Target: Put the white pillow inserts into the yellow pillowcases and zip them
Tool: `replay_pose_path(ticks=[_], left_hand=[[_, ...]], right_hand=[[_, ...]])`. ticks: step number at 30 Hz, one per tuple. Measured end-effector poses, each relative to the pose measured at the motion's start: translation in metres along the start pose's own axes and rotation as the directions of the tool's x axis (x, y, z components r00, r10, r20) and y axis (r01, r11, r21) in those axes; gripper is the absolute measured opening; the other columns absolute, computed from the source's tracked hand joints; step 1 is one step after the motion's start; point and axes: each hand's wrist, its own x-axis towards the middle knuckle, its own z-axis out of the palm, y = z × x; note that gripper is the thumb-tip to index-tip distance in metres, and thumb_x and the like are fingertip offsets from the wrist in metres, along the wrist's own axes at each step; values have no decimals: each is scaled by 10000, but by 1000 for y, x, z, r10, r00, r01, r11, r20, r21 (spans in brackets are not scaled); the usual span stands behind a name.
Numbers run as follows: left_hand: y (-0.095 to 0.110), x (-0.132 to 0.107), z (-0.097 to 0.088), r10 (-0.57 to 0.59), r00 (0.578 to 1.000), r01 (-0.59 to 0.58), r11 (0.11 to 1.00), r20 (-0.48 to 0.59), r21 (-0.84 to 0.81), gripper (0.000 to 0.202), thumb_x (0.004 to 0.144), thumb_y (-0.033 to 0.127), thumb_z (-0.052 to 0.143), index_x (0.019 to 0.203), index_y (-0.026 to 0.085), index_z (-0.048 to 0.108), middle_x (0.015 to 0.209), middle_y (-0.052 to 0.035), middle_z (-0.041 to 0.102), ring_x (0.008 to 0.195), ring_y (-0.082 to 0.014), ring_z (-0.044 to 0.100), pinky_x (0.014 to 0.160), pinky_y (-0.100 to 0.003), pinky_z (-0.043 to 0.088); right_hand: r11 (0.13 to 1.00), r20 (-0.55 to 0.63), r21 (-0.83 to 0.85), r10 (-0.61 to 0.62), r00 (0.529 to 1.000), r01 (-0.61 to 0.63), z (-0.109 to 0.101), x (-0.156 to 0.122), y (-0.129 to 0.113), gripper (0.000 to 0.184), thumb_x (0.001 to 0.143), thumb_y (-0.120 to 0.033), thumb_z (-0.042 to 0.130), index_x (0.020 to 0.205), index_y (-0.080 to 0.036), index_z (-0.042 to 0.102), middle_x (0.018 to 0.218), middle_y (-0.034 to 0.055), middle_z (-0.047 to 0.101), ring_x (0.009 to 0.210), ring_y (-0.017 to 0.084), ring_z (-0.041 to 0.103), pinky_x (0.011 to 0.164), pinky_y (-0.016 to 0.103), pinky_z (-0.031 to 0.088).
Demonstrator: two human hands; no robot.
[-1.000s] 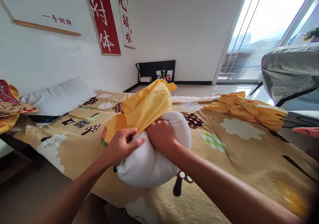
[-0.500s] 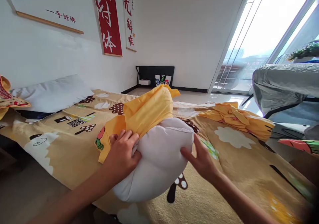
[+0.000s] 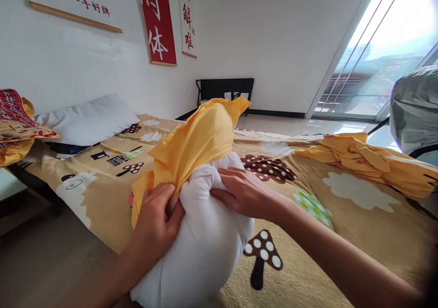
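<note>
A white pillow (image 3: 201, 248) stands on end at the near edge of the bed, its far end inside a yellow pillowcase (image 3: 196, 139). My left hand (image 3: 155, 221) is closed on the pillowcase's open edge at the pillow's left side. My right hand (image 3: 241, 191) lies on the pillow's top, fingers curled and pressing into the white stuffing just below the yellow cloth.
The bed carries a tan cartoon-print sheet (image 3: 342, 216). A second crumpled yellow cloth (image 3: 362, 159) lies at the far right. A grey-white pillow (image 3: 89, 118) and patterned cushions (image 3: 17, 125) sit at the left by the wall. A covered chair (image 3: 415, 109) stands by the glass doors.
My right hand moved from the pillow's right side back up onto its top by the pillowcase opening. The left hand shifted its grip on the yellow edge. The pillow now stands more upright.
</note>
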Motion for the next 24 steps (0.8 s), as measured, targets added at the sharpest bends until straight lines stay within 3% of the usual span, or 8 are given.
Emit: replay_pose_path(ticks=[3, 7, 10, 14, 16, 18, 22, 24], left_hand=[[-4, -2, -7, -5, 999, 6, 1000, -34, 23, 295, 846, 317, 403, 586, 217, 305, 563, 22, 391, 586, -151, 387, 623, -313, 302], [-3, -1, -18, 83, 996, -81, 993, -18, 90, 301, 862, 257, 387, 585, 202, 283, 562, 30, 382, 585, -139, 386, 645, -317, 291], [-4, -1, -25, 202, 979, -194, 955, -11, 223, 276, 865, 168, 377, 601, 192, 299, 592, 28, 400, 625, -141, 409, 688, -328, 281], [0, 2, -27, 317, 948, -281, 881, -34, 381, 227, 885, 132, 402, 667, 192, 413, 667, 6, 471, 705, -174, 457, 717, -342, 284], [10, 6, -29, 385, 921, -323, 835, -54, 444, 198, 894, 136, 423, 708, 189, 465, 702, -8, 497, 734, -193, 472, 725, -352, 286], [26, 14, -35, 462, 883, -367, 794, -88, 484, 186, 899, 136, 429, 730, 187, 487, 713, -17, 499, 735, -203, 470, 723, -358, 289], [53, 44, -60, 629, 763, -503, 721, -147, 477, 198, 926, 174, 406, 746, 183, 489, 728, -30, 499, 730, -207, 453, 708, -348, 309], [54, 64, -66, 678, 717, -580, 710, -163, 401, 214, 936, 207, 403, 737, 185, 479, 745, -31, 508, 729, -195, 454, 692, -328, 320]], right_hand=[[978, 50, -190, 102, 994, -90, 11, 24, -15, 219, 943, -248, 420, 898, -163, 616, 925, 72, 634, 809, 181, 561, 693, 304, 395], [924, 31, -326, 222, 974, -200, 24, 54, -38, 295, 903, -83, 355, 997, -134, 630, 1005, 153, 635, 873, 258, 572, 633, 328, 424], [923, -74, -267, 267, 961, -277, 31, 70, -43, 295, 897, -91, 385, 1043, -134, 637, 1047, 163, 635, 911, 287, 559, 616, 338, 439], [935, -295, -169, 253, 921, -311, 31, 69, -28, 255, 928, -185, 418, 989, -180, 666, 1067, 110, 650, 1009, 272, 529, 726, 347, 444], [925, -417, -144, 265, 869, -351, 24, 59, -18, 245, 919, -162, 429, 919, -179, 674, 1019, 96, 663, 997, 238, 535, 741, 317, 425], [903, -542, -100, 303, 784, -417, 10, 46, -11, 239, 904, -137, 440, 845, -174, 668, 941, 81, 671, 932, 206, 552, 705, 289, 405], [849, -726, -87, 304, 616, -522, -41, 18, -19, 192, 888, -205, 501, 759, -188, 642, 833, 52, 664, 827, 191, 551, 619, 284, 351], [804, -774, -164, 254, 580, -571, -68, 9, -30, 191, 897, -254, 506, 770, -199, 638, 824, 47, 666, 837, 206, 544, 595, 295, 323]])
